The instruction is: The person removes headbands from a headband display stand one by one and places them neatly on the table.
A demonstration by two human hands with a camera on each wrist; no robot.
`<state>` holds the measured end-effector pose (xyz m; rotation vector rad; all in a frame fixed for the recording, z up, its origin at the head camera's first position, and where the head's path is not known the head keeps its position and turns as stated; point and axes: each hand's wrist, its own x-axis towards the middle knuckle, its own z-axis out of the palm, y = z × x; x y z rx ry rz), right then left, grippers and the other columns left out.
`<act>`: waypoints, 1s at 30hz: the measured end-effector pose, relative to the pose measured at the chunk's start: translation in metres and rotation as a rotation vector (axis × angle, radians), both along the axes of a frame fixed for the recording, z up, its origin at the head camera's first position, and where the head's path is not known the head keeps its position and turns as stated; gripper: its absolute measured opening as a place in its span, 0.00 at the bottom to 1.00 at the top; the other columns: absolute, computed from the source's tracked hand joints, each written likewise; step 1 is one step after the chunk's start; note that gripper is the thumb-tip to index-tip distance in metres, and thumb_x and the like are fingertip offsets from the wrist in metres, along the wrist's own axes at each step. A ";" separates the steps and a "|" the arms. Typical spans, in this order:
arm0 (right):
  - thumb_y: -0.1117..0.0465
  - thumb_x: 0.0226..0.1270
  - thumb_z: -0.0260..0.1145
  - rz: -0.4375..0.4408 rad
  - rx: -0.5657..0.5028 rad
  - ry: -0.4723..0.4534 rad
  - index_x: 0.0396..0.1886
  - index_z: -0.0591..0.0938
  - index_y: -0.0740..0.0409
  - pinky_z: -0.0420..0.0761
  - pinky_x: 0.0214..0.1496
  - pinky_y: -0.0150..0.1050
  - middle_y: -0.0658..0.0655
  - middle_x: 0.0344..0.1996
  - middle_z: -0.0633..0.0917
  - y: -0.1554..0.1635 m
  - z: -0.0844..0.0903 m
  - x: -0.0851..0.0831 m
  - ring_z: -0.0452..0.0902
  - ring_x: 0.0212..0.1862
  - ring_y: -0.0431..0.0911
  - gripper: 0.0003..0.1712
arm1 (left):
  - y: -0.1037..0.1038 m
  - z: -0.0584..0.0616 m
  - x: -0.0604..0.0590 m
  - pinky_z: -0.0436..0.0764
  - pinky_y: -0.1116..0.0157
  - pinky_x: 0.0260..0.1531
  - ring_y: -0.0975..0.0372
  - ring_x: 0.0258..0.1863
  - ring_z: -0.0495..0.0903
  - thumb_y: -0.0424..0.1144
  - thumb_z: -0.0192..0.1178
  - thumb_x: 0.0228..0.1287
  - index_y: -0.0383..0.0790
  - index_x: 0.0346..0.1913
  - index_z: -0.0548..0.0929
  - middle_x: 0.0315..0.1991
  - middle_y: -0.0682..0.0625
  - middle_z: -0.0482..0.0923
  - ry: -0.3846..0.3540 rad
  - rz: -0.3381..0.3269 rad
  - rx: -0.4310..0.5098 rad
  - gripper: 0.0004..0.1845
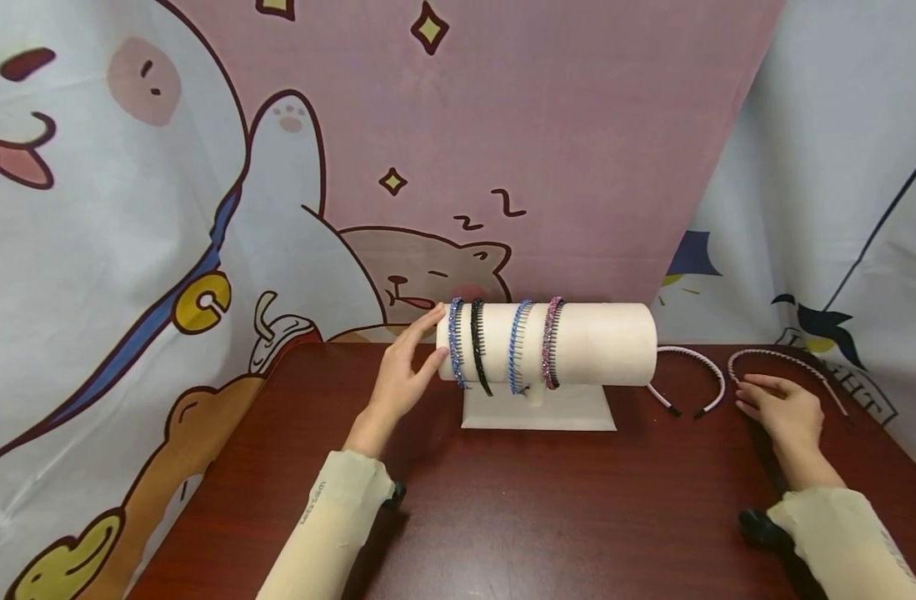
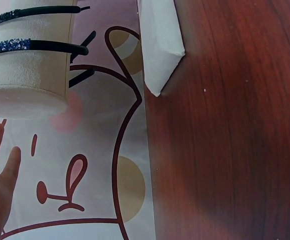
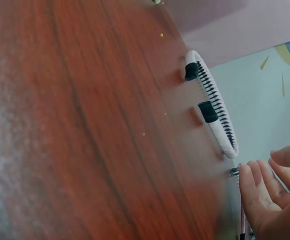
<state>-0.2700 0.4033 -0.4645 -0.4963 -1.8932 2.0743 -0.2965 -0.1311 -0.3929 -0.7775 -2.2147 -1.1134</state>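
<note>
Resting with straight, relaxed fingers against the left end of the white cylinder stand (image 1: 578, 343), your left hand (image 1: 407, 375) holds nothing, just beside the blue headband (image 1: 454, 343) that sits with three others around the cylinder. Your right hand (image 1: 782, 407) lies loosely spread on the brown table (image 1: 518, 508), its fingertips touching one end of the pale pink headband (image 1: 788, 364) without pinching it; a white headband (image 1: 699, 373) lies between that one and the stand.
</note>
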 end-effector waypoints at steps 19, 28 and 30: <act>0.69 0.67 0.65 0.008 0.010 0.070 0.30 0.86 0.48 0.85 0.28 0.28 0.38 0.23 0.86 -0.007 0.009 0.013 0.85 0.25 0.32 0.12 | 0.000 0.000 0.000 0.65 0.56 0.74 0.62 0.73 0.67 0.40 0.60 0.71 0.53 0.72 0.70 0.74 0.59 0.66 -0.015 -0.003 0.010 0.28; 0.71 0.67 0.65 0.042 -0.034 0.159 0.32 0.86 0.51 0.85 0.29 0.28 0.39 0.25 0.88 -0.018 0.022 0.023 0.86 0.27 0.32 0.11 | 0.000 -0.001 0.000 0.65 0.57 0.74 0.62 0.73 0.68 0.41 0.59 0.71 0.52 0.72 0.70 0.74 0.58 0.67 -0.007 -0.008 0.016 0.28; 0.71 0.67 0.65 0.056 -0.038 0.179 0.33 0.87 0.51 0.85 0.29 0.28 0.40 0.26 0.89 -0.021 0.026 0.025 0.86 0.27 0.33 0.11 | 0.000 -0.001 -0.001 0.65 0.57 0.74 0.62 0.73 0.68 0.40 0.60 0.71 0.52 0.72 0.70 0.74 0.58 0.67 -0.001 -0.009 0.017 0.28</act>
